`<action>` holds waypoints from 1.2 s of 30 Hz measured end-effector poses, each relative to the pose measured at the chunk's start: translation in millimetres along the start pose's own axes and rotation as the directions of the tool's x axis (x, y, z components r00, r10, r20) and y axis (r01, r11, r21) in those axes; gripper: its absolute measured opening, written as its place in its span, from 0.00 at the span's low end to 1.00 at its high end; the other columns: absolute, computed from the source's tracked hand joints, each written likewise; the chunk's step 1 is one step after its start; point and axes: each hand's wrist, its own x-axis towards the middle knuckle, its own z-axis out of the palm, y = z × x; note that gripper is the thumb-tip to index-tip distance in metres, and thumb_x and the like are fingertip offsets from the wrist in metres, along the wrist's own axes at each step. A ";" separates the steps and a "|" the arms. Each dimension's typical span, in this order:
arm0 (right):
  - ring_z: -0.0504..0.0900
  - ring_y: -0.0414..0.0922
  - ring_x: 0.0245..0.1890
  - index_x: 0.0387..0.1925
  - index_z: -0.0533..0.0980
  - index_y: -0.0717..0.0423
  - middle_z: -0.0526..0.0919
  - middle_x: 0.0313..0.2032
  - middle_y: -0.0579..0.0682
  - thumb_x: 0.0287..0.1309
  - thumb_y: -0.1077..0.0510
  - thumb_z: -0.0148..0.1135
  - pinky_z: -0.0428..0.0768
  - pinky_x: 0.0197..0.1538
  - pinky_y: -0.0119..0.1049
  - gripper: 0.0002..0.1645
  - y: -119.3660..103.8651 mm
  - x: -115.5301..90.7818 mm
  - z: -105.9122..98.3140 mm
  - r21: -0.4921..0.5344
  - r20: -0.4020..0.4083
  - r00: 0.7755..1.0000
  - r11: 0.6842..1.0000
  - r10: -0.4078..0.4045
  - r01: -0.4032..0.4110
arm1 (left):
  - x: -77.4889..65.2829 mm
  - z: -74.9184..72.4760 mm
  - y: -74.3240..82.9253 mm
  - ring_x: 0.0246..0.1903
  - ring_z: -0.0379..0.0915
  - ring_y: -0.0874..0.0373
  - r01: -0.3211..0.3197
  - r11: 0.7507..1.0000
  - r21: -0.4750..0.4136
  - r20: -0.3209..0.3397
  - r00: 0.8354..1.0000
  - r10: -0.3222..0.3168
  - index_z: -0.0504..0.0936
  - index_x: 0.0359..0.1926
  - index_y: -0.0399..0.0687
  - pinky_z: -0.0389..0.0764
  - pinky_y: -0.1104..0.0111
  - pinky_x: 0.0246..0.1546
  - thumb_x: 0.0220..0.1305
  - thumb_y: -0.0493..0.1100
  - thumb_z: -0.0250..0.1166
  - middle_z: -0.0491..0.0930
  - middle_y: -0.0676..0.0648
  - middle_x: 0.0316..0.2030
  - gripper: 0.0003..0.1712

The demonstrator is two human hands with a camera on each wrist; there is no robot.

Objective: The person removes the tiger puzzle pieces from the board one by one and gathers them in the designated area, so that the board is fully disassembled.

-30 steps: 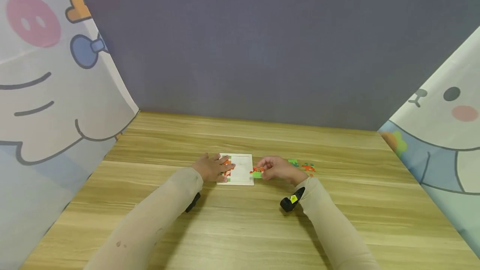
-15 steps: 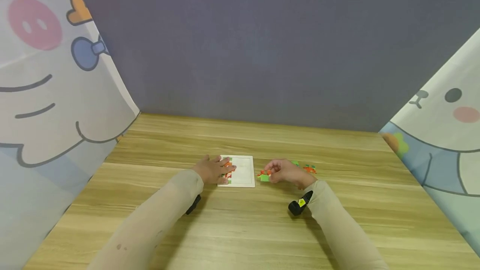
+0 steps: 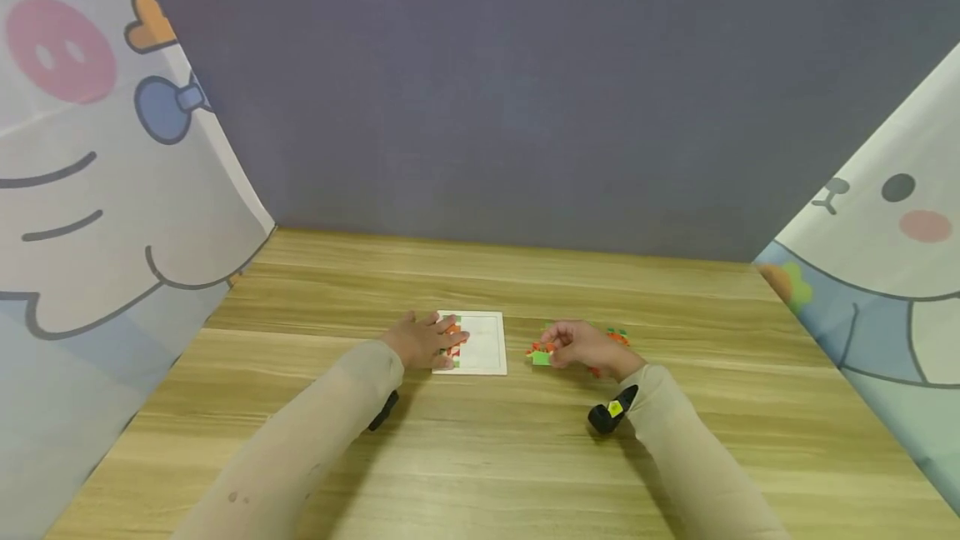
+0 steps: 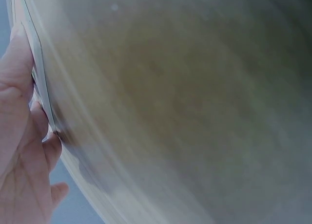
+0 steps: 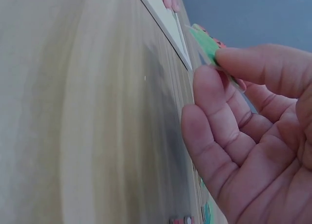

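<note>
Pinched between the right hand's [image 3: 588, 348] thumb and fingers, the piece [image 3: 542, 359] has moved rightward, now apart from the tray [image 3: 486, 344]; the left hand [image 3: 420, 342] (fingers spread) still rests on the tray's left side.

A wood-grain tabletop [image 3: 480, 465], banded in lighter and darker streaks, is backed by a plain dark grey panel [image 3: 465, 90]. On the left, it is flanked by a white and pale blue sheet [image 3: 82, 273], printed with a cartoon pig. On the right, a matching sheet [image 3: 877, 307] is printed with a pink-cheeked cartoon animal, outlined in grey, dressed in blue.
</note>
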 end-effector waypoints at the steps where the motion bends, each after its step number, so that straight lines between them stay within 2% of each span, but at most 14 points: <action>1: 0.74 0.40 0.30 0.47 0.71 0.76 0.72 0.28 0.48 0.51 0.72 0.61 0.80 0.37 0.31 0.20 0.1 -0.8 -0.5 -0.008 -0.003 1.000 1.000 0.001 -0.001 | -0.3 0.0 -0.1 0.72 0.43 0.49 0.000 1.000 0.005 -0.004 1.000 0.000 0.51 0.75 0.64 0.52 0.46 0.68 0.70 0.63 0.44 0.45 0.51 0.75 0.36; 8: 0.72 0.41 0.30 0.48 0.72 0.71 0.72 0.27 0.47 0.50 0.69 0.64 0.80 0.39 0.33 0.21 2.1 -7.9 -3.8 -0.071 -0.033 0.998 0.996 0.044 -0.046 | -0.2 -0.8 0.8 0.72 0.42 0.50 0.003 1.000 0.004 0.005 1.000 -0.003 0.50 0.75 0.65 0.51 0.46 0.68 0.70 0.63 0.44 0.44 0.52 0.75 0.36; 12: 0.73 0.41 0.31 0.48 0.73 0.71 0.72 0.28 0.47 0.51 0.68 0.63 0.80 0.40 0.34 0.21 3.4 -11.7 -6.2 -0.074 -0.037 0.998 0.996 0.041 -0.043 | 0.8 -1.1 1.2 0.73 0.42 0.50 0.004 1.000 0.009 0.009 1.000 -0.004 0.50 0.75 0.65 0.50 0.47 0.68 0.70 0.64 0.44 0.43 0.52 0.75 0.36; 18: 0.71 0.40 0.29 0.47 0.72 0.73 0.72 0.28 0.47 0.51 0.71 0.61 0.78 0.36 0.29 0.19 8.7 -14.8 -8.9 -0.051 -0.019 1.000 0.999 0.019 -0.020 | 1.3 -2.2 1.3 0.72 0.43 0.49 0.001 1.000 0.003 0.004 1.000 -0.001 0.50 0.75 0.65 0.50 0.47 0.68 0.70 0.64 0.44 0.44 0.52 0.75 0.36; 24: 0.68 0.40 0.27 0.46 0.72 0.73 0.71 0.26 0.46 0.50 0.70 0.61 0.76 0.36 0.31 0.19 10.9 -20.6 -11.1 -0.082 -0.020 0.999 0.996 0.027 -0.028 | -0.1 -2.0 1.9 0.72 0.43 0.49 -0.002 1.000 0.015 0.008 1.000 0.002 0.50 0.75 0.65 0.52 0.47 0.68 0.70 0.64 0.44 0.44 0.51 0.75 0.36; 28: 0.67 0.39 0.24 0.46 0.72 0.71 0.70 0.24 0.45 0.51 0.70 0.61 0.74 0.32 0.31 0.18 12.6 -24.1 -13.6 -0.114 -0.027 0.999 0.993 0.025 -0.028 | -1.3 -1.7 1.7 0.72 0.43 0.50 0.004 1.000 0.014 0.012 1.000 -0.005 0.50 0.75 0.65 0.51 0.48 0.68 0.70 0.64 0.44 0.44 0.52 0.75 0.36; 32: 0.67 0.40 0.23 0.44 0.73 0.69 0.77 0.31 0.46 0.52 0.69 0.62 0.71 0.29 0.32 0.16 14.1 -28.7 -16.7 -0.123 -0.046 0.999 0.992 0.021 -0.026 | -1.5 -1.0 1.0 0.72 0.43 0.50 0.006 1.000 0.017 0.014 1.000 -0.006 0.50 0.75 0.65 0.51 0.47 0.68 0.70 0.64 0.43 0.44 0.52 0.75 0.36; 36: 0.70 0.40 0.25 0.44 0.73 0.70 0.78 0.33 0.47 0.51 0.69 0.62 0.73 0.31 0.32 0.16 15.6 -32.9 -19.7 -0.116 -0.066 0.998 0.993 0.025 -0.033 | -0.3 -0.3 0.0 0.73 0.42 0.50 0.008 1.000 0.024 0.015 1.000 -0.008 0.49 0.75 0.66 0.51 0.47 0.68 0.70 0.64 0.43 0.43 0.52 0.75 0.36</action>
